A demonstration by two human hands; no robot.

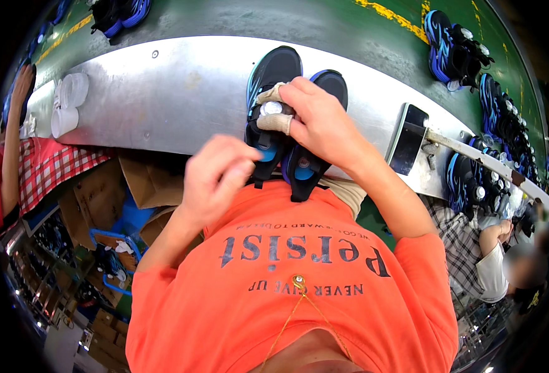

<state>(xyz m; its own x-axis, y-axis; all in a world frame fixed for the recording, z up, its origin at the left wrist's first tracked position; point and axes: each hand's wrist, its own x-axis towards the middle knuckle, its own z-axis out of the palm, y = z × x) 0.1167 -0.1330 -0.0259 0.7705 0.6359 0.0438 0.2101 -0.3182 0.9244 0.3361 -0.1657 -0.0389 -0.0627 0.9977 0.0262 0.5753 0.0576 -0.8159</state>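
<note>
A pair of black sneakers with blue and purple edges lies on the metal bench in front of me, toes pointing away. The left sneaker [279, 67] has a shiny whitish round piece [271, 109] at its tongue. My right hand [321, 121] reaches over both shoes, with two fingertips in beige finger covers closed on either side of that piece. It partly hides the right sneaker [333, 88]. Beside the left sneaker's heel opening, my left hand [215, 177] is curled with its fingers together, somewhat blurred. Whatever its fingertips hold, if anything, cannot be made out.
On the metal bench [181, 81] a phone [409, 138] lies to the right and white rolls [69, 102] stand at the left. Similar sneakers [452, 53] line the green surface beyond. Cardboard boxes [150, 180] sit below left. Other people work at both sides.
</note>
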